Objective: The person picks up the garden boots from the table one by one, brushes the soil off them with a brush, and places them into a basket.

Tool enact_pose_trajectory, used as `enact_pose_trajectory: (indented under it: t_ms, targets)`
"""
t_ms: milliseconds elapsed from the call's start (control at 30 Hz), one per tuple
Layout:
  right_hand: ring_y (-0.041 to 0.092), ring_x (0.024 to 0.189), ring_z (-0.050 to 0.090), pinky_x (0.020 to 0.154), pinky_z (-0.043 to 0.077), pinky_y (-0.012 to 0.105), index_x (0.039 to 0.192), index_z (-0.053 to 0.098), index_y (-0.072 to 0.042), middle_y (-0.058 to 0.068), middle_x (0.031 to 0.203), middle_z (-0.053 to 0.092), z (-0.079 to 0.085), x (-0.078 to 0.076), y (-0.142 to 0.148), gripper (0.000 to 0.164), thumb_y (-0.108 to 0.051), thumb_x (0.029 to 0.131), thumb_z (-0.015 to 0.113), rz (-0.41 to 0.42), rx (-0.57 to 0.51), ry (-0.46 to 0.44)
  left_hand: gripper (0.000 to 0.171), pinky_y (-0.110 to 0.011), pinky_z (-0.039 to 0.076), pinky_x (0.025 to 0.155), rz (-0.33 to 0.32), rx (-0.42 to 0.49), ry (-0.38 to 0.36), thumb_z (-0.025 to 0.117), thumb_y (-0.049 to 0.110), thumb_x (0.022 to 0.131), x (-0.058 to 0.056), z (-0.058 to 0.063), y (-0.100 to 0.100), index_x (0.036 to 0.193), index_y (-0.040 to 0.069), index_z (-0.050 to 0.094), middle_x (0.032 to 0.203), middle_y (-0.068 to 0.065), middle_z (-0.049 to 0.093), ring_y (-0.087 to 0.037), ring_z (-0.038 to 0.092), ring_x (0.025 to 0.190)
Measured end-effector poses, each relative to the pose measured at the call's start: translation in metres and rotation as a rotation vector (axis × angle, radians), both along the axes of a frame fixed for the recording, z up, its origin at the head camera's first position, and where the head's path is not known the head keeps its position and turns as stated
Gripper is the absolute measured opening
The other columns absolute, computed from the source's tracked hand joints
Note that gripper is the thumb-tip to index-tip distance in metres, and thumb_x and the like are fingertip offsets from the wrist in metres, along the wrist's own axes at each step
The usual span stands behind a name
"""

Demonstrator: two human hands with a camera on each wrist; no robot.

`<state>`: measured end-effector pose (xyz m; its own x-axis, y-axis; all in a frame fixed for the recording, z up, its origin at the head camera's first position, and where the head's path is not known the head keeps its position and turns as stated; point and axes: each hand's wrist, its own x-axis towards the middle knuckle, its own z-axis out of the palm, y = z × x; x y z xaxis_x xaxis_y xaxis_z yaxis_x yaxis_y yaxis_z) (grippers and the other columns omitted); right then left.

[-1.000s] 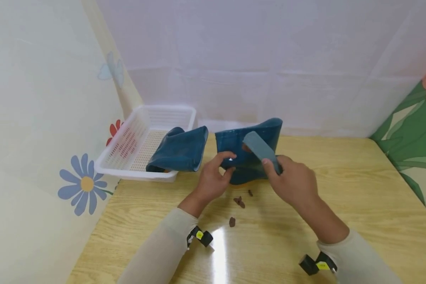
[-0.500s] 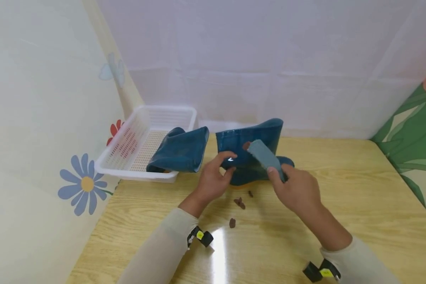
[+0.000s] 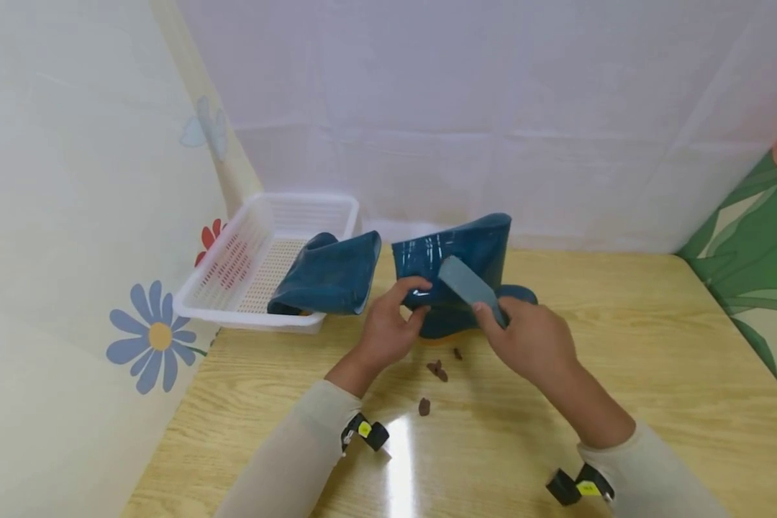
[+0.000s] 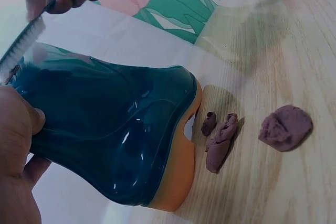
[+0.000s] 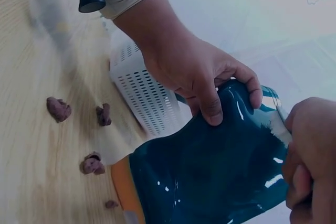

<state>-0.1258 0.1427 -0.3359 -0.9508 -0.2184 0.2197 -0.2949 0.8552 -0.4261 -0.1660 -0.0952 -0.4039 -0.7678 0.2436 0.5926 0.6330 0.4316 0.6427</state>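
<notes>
A dark teal rubber boot point(image 3: 427, 255) with an orange sole point(image 4: 176, 177) stands on the table, its shaft leaning. My left hand point(image 3: 388, 324) grips the shaft, thumb on one side and fingers on the other. In my right hand point(image 3: 536, 338) is a grey-blue brush point(image 3: 469, 280), held by its handle. Its white bristles point(image 5: 280, 128) lie against the upper shaft. In the left wrist view a small dark lump point(image 4: 13, 73) shows at the bristles. Brown clay-like lumps point(image 3: 437, 370) lie on the table before the boot.
To the left stands a white perforated basket point(image 3: 191, 313). A second teal boot point(image 3: 330, 273) lies in it, its shaft sticking out over the right rim. The wooden table point(image 3: 654, 345) extends right; a white sheet point(image 3: 460, 129) hangs behind.
The brush went down and right across the shaft, then back left. A brown patch seen on the shaft earlier is now behind the brush. The shaft tilts slightly; my left hand keeps its place.
</notes>
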Motion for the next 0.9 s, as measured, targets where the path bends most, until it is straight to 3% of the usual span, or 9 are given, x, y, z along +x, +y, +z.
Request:
enact_pose_trajectory:
  t_ms: [100, 267, 333, 400, 533, 600, 667, 767, 900]
  targets:
    - [0.017, 0.046, 0.04, 0.045, 0.032, 0.033, 0.069, 0.049, -0.015, -0.001, 0.056, 0.044, -0.005, 0.002, 0.004, 0.045, -0.042, 0.104, 0.058, 0.017, 0.002, 0.019, 0.037, -0.029, 0.039, 0.045, -0.005, 0.009, 0.003, 0.068, -0.002, 0.096, 0.0, 0.0, 0.0, 0.127, 0.015, 0.059, 0.117, -0.006, 0.068, -0.007, 0.035, 0.042]
    - [0.016, 0.046, 0.038, 0.046, 0.031, 0.033, 0.07, 0.048, -0.015, -0.002, 0.054, 0.041, -0.007, 0.009, 0.011, 0.042, -0.038, 0.103, 0.059, 0.001, -0.04, 0.101, 0.038, -0.028, 0.036, 0.041, -0.007, 0.005, 0.012, 0.069, 0.0, 0.096, 0.0, 0.0, 0.001, 0.129, 0.016, 0.06, 0.121, -0.005, 0.068, 0.001, 0.026, 0.039]
    - [0.017, 0.046, 0.038, 0.046, 0.031, 0.034, 0.07, 0.049, -0.014, -0.002, 0.054, 0.041, -0.006, 0.01, 0.012, 0.039, -0.035, 0.103, 0.059, -0.014, -0.092, 0.154, 0.038, -0.028, 0.037, 0.043, -0.003, 0.0, 0.011, 0.069, -0.001, 0.096, 0.0, 0.0, 0.001, 0.129, 0.016, 0.06, 0.127, -0.006, 0.067, 0.0, 0.027, 0.04]
    - [0.017, 0.046, 0.038, 0.046, 0.031, 0.035, 0.072, 0.051, -0.013, -0.002, 0.053, 0.042, -0.003, 0.009, 0.011, 0.038, -0.034, 0.102, 0.058, -0.032, -0.137, 0.185, 0.039, -0.029, 0.043, 0.049, 0.0, -0.003, 0.008, 0.069, -0.001, 0.095, 0.0, 0.0, 0.001, 0.129, 0.016, 0.06, 0.128, -0.006, 0.067, -0.003, 0.037, 0.045]
    - [0.019, 0.048, 0.043, 0.046, 0.034, 0.036, 0.077, 0.057, -0.012, -0.001, 0.057, 0.048, 0.005, 0.003, 0.003, 0.042, -0.043, 0.105, 0.053, -0.055, -0.112, 0.124, 0.038, -0.034, 0.055, 0.073, -0.001, -0.005, 0.0, 0.07, -0.004, 0.094, 0.001, 0.001, 0.001, 0.127, 0.014, 0.06, 0.128, -0.007, 0.067, -0.013, 0.063, 0.076]
    - [0.019, 0.049, 0.045, 0.047, 0.035, 0.035, 0.078, 0.057, -0.013, 0.0, 0.059, 0.05, 0.007, 0.0, 0.0, 0.045, -0.047, 0.105, 0.051, -0.049, -0.059, 0.066, 0.039, -0.037, 0.056, 0.085, -0.002, -0.009, -0.009, 0.07, -0.005, 0.094, 0.001, 0.001, 0.001, 0.126, 0.014, 0.06, 0.129, -0.008, 0.067, -0.016, 0.067, 0.097]
    - [0.018, 0.05, 0.046, 0.047, 0.036, 0.034, 0.075, 0.056, -0.013, 0.0, 0.06, 0.05, 0.007, -0.001, -0.003, 0.046, -0.048, 0.105, 0.051, -0.037, -0.015, 0.017, 0.04, -0.038, 0.055, 0.091, -0.002, -0.016, -0.019, 0.069, -0.004, 0.094, 0.001, 0.0, 0.001, 0.127, 0.015, 0.059, 0.129, -0.008, 0.067, -0.018, 0.067, 0.108]
    - [0.017, 0.049, 0.044, 0.046, 0.035, 0.033, 0.07, 0.051, -0.014, 0.0, 0.058, 0.047, 0.004, 0.0, -0.002, 0.048, -0.046, 0.105, 0.053, -0.014, 0.005, -0.009, 0.04, -0.038, 0.055, 0.092, -0.002, -0.02, -0.023, 0.069, -0.004, 0.094, 0.001, 0.001, 0.001, 0.127, 0.016, 0.058, 0.129, -0.007, 0.067, -0.018, 0.067, 0.112]
    - [0.017, 0.047, 0.041, 0.046, 0.033, 0.033, 0.067, 0.049, -0.015, -0.001, 0.056, 0.045, -0.001, 0.004, 0.003, 0.048, -0.045, 0.104, 0.055, 0.004, -0.003, 0.028, 0.039, -0.039, 0.057, 0.08, -0.009, -0.007, -0.005, 0.069, -0.004, 0.094, 0.0, 0.001, 0.001, 0.126, 0.015, 0.058, 0.127, -0.008, 0.067, -0.017, 0.067, 0.097]
